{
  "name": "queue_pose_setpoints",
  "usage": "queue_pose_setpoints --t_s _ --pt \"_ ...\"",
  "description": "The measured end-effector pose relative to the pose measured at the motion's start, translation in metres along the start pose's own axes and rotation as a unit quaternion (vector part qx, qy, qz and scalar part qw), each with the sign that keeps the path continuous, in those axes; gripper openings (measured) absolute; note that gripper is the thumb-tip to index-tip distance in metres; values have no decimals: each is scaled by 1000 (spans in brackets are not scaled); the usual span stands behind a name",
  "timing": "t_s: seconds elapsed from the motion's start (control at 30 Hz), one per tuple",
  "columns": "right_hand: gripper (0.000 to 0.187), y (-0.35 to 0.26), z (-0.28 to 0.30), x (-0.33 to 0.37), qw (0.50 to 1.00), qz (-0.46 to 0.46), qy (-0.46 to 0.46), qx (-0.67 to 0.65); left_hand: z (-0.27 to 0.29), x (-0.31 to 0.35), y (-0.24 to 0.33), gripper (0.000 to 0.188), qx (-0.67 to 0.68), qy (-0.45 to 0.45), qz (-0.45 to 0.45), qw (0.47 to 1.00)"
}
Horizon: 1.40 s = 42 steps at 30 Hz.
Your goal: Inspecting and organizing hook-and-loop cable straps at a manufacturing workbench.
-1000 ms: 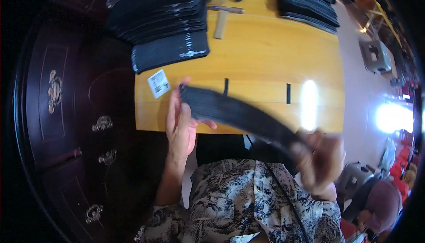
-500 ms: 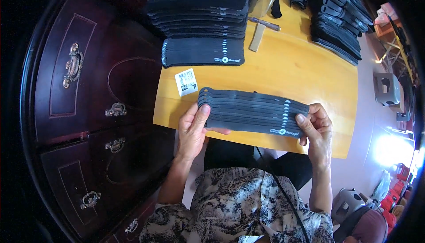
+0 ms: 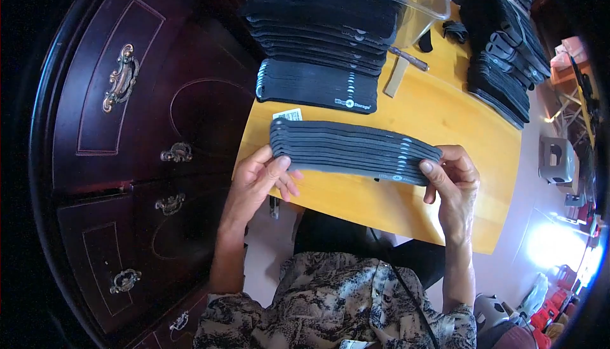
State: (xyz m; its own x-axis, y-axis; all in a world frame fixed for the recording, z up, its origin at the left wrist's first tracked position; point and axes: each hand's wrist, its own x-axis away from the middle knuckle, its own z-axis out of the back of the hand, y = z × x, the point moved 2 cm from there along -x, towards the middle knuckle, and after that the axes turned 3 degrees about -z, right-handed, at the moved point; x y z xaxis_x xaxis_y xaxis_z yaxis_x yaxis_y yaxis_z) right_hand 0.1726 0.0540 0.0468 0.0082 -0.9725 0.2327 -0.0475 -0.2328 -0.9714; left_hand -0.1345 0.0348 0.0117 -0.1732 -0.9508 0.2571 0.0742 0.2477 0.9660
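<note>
Both hands hold a fanned bundle of black straps (image 3: 343,149) above the near part of the table. My left hand (image 3: 254,177) grips the rounded left ends, thumb on top and its other fingers beneath. At the other end, my right hand (image 3: 454,181) pinches the straps between thumb and fingers. The bundle bows slightly, and a row of pale printed marks crosses it near the right end. Behind it lies a white label (image 3: 288,115), partly covered by the straps.
Stacked black straps (image 3: 318,85) lie by a clear plastic bin (image 3: 432,0) on the yellow table (image 3: 445,127). A flat tan strip (image 3: 395,77) and a slim tool (image 3: 410,59) lie beside them. More straps (image 3: 499,82) are piled right. A dark cabinet (image 3: 210,117) stands left.
The bundle's left end has shifted left with my left hand, and the straps now bow and show their edges more. They now overlap the white label. The whole view has shifted slightly.
</note>
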Motion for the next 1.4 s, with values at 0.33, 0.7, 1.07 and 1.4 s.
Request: queue_pose_setpoints --t_s 0.33,0.7,1.07,1.4 --pt "23 1 -15 -8 918 345 -37 191 15 -20 17 62 311 10 -100 945" --pt "24 11 -35 -79 891 316 -84 316 56 -85 18 46 28 157 -102 982" --pt "30 36 -44 -108 898 306 -70 309 59 -105 19 41 -146 247 -73 955" --pt "26 32 -46 -108 864 328 -79 374 58 -112 7 37 -260 254 -122 924"
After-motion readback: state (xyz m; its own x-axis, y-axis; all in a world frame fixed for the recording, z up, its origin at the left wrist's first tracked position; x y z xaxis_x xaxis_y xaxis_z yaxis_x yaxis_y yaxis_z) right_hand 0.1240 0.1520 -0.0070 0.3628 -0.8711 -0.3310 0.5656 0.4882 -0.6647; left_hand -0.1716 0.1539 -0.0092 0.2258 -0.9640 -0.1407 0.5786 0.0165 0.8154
